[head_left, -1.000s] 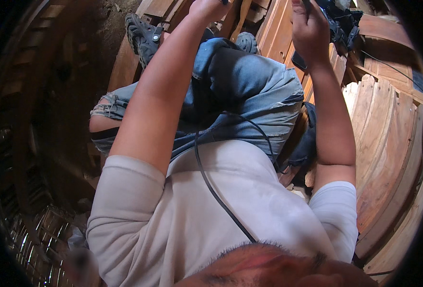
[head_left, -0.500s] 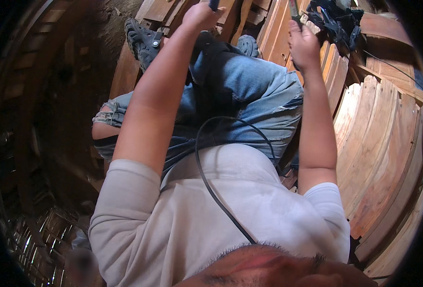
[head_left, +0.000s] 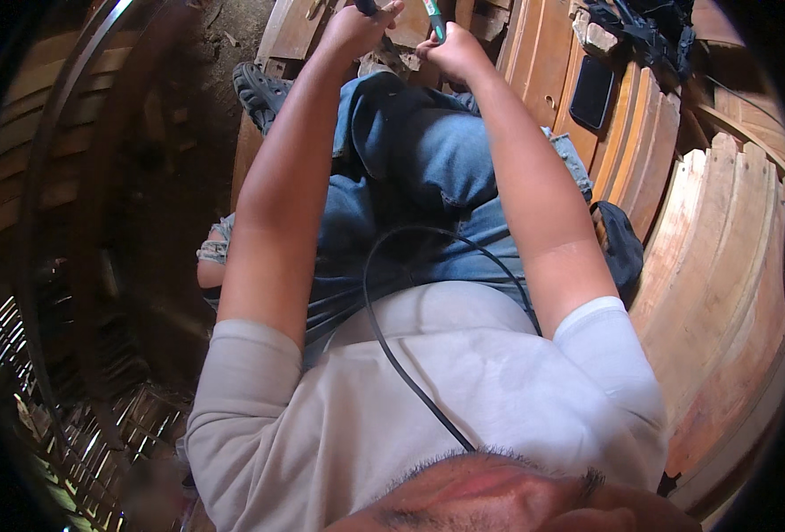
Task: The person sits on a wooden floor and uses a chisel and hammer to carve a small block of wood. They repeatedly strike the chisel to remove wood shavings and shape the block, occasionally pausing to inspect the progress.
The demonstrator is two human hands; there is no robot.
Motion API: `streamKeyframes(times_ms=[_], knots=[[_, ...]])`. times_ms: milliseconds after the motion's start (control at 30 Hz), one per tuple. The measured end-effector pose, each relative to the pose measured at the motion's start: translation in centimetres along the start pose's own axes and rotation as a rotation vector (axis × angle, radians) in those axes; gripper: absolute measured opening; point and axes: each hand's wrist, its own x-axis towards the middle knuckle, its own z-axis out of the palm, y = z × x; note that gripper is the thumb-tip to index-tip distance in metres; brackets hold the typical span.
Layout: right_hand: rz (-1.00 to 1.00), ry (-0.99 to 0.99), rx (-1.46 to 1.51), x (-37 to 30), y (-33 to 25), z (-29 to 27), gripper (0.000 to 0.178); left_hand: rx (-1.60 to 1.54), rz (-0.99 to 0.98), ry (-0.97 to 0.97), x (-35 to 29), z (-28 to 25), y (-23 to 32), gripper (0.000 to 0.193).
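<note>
Both my hands are at the top edge, beyond my crossed legs. My left hand [head_left: 353, 35] is closed around a dark handle [head_left: 366, 6]; the rest of that tool is out of the picture. Beside it, my right hand [head_left: 460, 55] grips a slim green and white handle [head_left: 434, 18] that points up and away, its far end cut off. The two hands are close together but apart. Beneath and around them lie wooden pieces [head_left: 410, 34], partly hidden by the hands.
A black phone [head_left: 592, 92] lies on long brown boards [head_left: 534, 62] to the right. Near it are a wood offcut [head_left: 595, 35] and a black crumpled bundle [head_left: 654, 40]. Curved pale planks [head_left: 712, 266] are stacked at right. A black cable [head_left: 388, 341] loops over my shirt.
My right hand has swung left with its slim tool, coming near the left hand and uncovering the phone. My left hand has shifted slightly left and down, still gripping the dark handle.
</note>
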Motion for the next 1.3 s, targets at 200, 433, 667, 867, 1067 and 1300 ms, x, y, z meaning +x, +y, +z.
streamKeyframes(times_ms=[200,433,667,867,1067,1300], knots=[[-0.122,0.026,0.107,-1.7,-3.3,-1.3,0.036,-0.087,-0.217,0.042,-1.7,-0.4,2.0,0.050],[-0.538,0.246,0.063,-0.1,-1.3,-0.3,0.032,-0.084,0.098,-0.110,-3.2,1.1,1.9,0.028],[-0.484,0.172,0.232,0.0,-1.0,-0.1,0.025,-0.166,0.037,-0.355,-3.3,0.2,4.9,0.041],[-0.415,0.219,0.271,-0.6,-2.9,-0.2,0.032,0.184,0.180,-0.303,-3.8,-0.2,2.0,0.032],[-0.160,0.344,0.231,0.1,-3.3,-1.3,0.035,0.397,0.292,-0.167,-4.4,-0.9,-0.1,0.033],[-0.082,0.133,0.550,-0.6,-4.6,-3.6,0.038,0.061,0.051,-0.098,-8.3,-5.4,1.8,0.041]])
